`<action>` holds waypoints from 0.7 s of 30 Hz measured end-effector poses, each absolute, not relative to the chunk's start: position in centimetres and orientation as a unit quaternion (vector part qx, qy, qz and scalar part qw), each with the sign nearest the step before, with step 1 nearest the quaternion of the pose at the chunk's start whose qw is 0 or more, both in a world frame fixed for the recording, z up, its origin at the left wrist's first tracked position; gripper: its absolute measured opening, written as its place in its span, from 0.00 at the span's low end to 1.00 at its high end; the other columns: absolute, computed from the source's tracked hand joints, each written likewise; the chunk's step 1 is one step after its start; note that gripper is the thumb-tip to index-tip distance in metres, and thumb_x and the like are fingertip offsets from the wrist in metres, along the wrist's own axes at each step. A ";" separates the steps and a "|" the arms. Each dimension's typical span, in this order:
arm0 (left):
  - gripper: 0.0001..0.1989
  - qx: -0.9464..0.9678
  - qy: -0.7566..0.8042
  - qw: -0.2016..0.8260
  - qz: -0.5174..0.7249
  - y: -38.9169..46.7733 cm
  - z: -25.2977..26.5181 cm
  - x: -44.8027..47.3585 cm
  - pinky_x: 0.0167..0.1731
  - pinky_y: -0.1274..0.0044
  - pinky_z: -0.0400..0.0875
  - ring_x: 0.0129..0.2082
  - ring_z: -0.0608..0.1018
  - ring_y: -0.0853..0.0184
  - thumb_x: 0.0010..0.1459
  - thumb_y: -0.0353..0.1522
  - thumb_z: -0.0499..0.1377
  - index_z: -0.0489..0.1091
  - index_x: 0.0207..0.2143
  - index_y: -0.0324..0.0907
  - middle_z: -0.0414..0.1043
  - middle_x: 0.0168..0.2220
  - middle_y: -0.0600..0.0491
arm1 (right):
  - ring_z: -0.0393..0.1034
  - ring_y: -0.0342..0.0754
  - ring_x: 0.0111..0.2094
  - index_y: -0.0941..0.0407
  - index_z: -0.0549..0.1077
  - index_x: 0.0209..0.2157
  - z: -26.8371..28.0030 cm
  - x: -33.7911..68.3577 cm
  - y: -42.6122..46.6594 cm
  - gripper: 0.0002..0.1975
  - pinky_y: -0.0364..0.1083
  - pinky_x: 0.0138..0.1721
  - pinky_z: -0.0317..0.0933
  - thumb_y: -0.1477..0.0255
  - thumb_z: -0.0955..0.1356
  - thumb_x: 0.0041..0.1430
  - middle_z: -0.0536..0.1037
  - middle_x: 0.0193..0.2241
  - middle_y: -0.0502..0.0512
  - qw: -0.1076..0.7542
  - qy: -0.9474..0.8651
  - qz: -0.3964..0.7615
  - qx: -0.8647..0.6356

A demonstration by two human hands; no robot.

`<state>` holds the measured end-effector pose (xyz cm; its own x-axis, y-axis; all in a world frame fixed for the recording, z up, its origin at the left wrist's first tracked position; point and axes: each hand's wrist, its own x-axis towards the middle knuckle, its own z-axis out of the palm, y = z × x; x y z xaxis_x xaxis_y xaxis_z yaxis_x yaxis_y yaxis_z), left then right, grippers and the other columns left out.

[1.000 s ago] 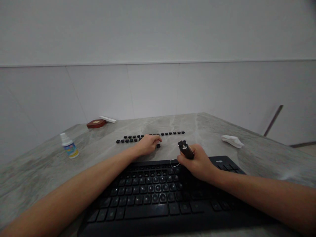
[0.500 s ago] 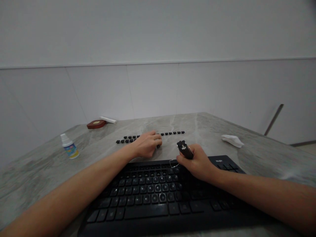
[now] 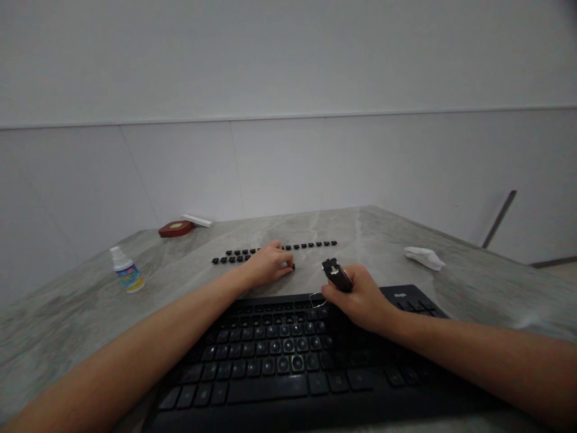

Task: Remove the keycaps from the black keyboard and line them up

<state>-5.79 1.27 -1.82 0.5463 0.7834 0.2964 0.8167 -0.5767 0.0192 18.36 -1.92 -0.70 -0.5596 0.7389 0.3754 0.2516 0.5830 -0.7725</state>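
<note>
My left hand (image 3: 270, 264) reaches beyond the keyboard to the tabletop, fingers bent in a pinch. At its fingertips a small black keycap (image 3: 293, 267) shows, partly covered. Two rows of black keycaps (image 3: 311, 244) lie behind and beside this hand, some hidden by it. In my right hand (image 3: 363, 297) is a dark-handled keycap puller (image 3: 339, 275), its wire loop (image 3: 317, 300) hanging over the keyboard's top edge. Below both arms lies the black keyboard (image 3: 265, 388); its upper rows show bare key sockets (image 3: 270, 319), and the right part sits in shadow.
A white spray bottle (image 3: 127, 270) with a blue and yellow label stands at left. Farther back are a reddish-brown case (image 3: 175, 228) and a white strip (image 3: 197, 221). A crumpled white cloth (image 3: 424, 258) lies at right. The grey table (image 3: 360, 225) ends at a pale wall.
My left hand has shifted slightly down and left, and the keycap at its fingertips now shows more. The right hand with the puller has hardly moved.
</note>
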 end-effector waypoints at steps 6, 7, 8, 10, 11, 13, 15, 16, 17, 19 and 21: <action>0.12 -0.884 -0.429 0.104 -0.151 0.3 -1.0 -5.1 0.44 0.69 0.63 0.41 0.67 0.59 0.53 0.27 0.56 0.70 0.41 0.39 0.72 0.39 0.47 | 0.42 0.38 0.17 0.53 0.48 0.12 -0.6 18.3 -1.9 0.17 0.42 0.18 0.39 0.67 0.62 0.45 0.47 0.14 0.44 0.359 -0.815 0.336 -0.306; 0.17 -0.883 -0.427 0.104 -0.162 0.2 -0.9 -5.1 0.45 0.69 0.63 0.42 0.67 0.59 0.50 0.24 0.55 0.68 0.44 0.39 0.72 0.41 0.47 | 0.42 0.38 0.17 0.53 0.48 0.12 -0.6 18.3 -2.0 0.17 0.43 0.18 0.39 0.67 0.62 0.45 0.47 0.14 0.44 0.358 -0.815 0.337 -0.307; 0.23 -0.883 -0.425 0.099 -0.170 0.1 -0.9 -5.0 0.45 0.69 0.64 0.42 0.67 0.59 0.46 0.22 0.54 0.66 0.48 0.38 0.72 0.41 0.47 | 0.42 0.38 0.17 0.53 0.48 0.12 -0.6 18.3 -2.0 0.17 0.43 0.18 0.39 0.67 0.62 0.45 0.47 0.14 0.44 0.357 -0.815 0.338 -0.308; 0.32 -0.886 -0.422 0.081 -0.174 0.1 -0.9 -5.0 0.45 0.69 0.64 0.42 0.68 0.59 0.41 0.19 0.53 0.61 0.53 0.38 0.72 0.41 0.48 | 0.42 0.38 0.17 0.53 0.48 0.12 -0.6 18.3 -2.0 0.17 0.43 0.18 0.39 0.66 0.62 0.45 0.47 0.14 0.44 0.355 -0.814 0.340 -0.311; 0.35 -0.888 -0.421 0.072 -0.169 0.0 -0.9 -5.0 0.45 0.69 0.64 0.42 0.68 0.59 0.39 0.19 0.52 0.60 0.55 0.38 0.73 0.41 0.49 | 0.42 0.38 0.17 0.53 0.48 0.12 -0.7 18.3 -2.0 0.17 0.43 0.19 0.39 0.66 0.62 0.45 0.47 0.14 0.44 0.354 -0.814 0.340 -0.312; 0.39 -0.890 -0.424 0.062 -0.157 0.1 -0.9 -5.0 0.45 0.70 0.64 0.42 0.67 0.58 0.38 0.19 0.52 0.56 0.58 0.38 0.73 0.41 0.49 | 0.43 0.38 0.17 0.53 0.48 0.12 -0.7 18.3 -1.9 0.17 0.43 0.19 0.40 0.66 0.62 0.45 0.47 0.14 0.44 0.353 -0.814 0.339 -0.312; 0.41 -0.887 -0.434 0.062 -0.145 0.1 -0.9 -4.9 0.44 0.70 0.63 0.42 0.67 0.58 0.37 0.19 0.52 0.55 0.59 0.37 0.73 0.42 0.49 | 0.43 0.38 0.17 0.53 0.48 0.12 -0.7 18.3 -1.9 0.17 0.43 0.19 0.40 0.66 0.62 0.45 0.47 0.14 0.44 0.353 -0.816 0.335 -0.312; 0.42 -0.885 -0.440 0.064 -0.137 0.1 -0.9 -4.9 0.44 0.70 0.63 0.42 0.67 0.58 0.37 0.19 0.52 0.54 0.60 0.37 0.73 0.43 0.49 | 0.43 0.38 0.17 0.53 0.48 0.12 -0.7 18.3 -1.9 0.17 0.43 0.19 0.40 0.66 0.62 0.45 0.47 0.14 0.44 0.353 -0.816 0.334 -0.313; 0.42 -0.884 -0.445 0.069 -0.128 0.1 -1.0 -4.9 0.44 0.70 0.63 0.42 0.66 0.58 0.37 0.19 0.53 0.54 0.60 0.37 0.74 0.43 0.49 | 0.43 0.38 0.17 0.53 0.48 0.12 -0.7 18.3 -1.9 0.17 0.42 0.19 0.40 0.66 0.62 0.45 0.48 0.14 0.44 0.354 -0.816 0.332 -0.314; 0.42 -0.881 -0.452 0.084 -0.110 0.2 -1.1 -4.9 0.44 0.69 0.63 0.42 0.66 0.57 0.39 0.20 0.53 0.53 0.61 0.36 0.74 0.44 0.47 | 0.43 0.38 0.17 0.53 0.49 0.12 -0.7 18.3 -1.9 0.17 0.42 0.18 0.40 0.66 0.62 0.45 0.48 0.14 0.44 0.354 -0.815 0.333 -0.315; 0.40 -0.880 -0.452 0.107 -0.101 0.2 -1.3 -4.9 0.43 0.68 0.62 0.42 0.66 0.56 0.40 0.21 0.54 0.56 0.60 0.37 0.74 0.45 0.46 | 0.43 0.38 0.17 0.53 0.49 0.12 -0.7 18.3 -1.9 0.17 0.42 0.18 0.40 0.66 0.62 0.45 0.48 0.14 0.44 0.353 -0.815 0.333 -0.316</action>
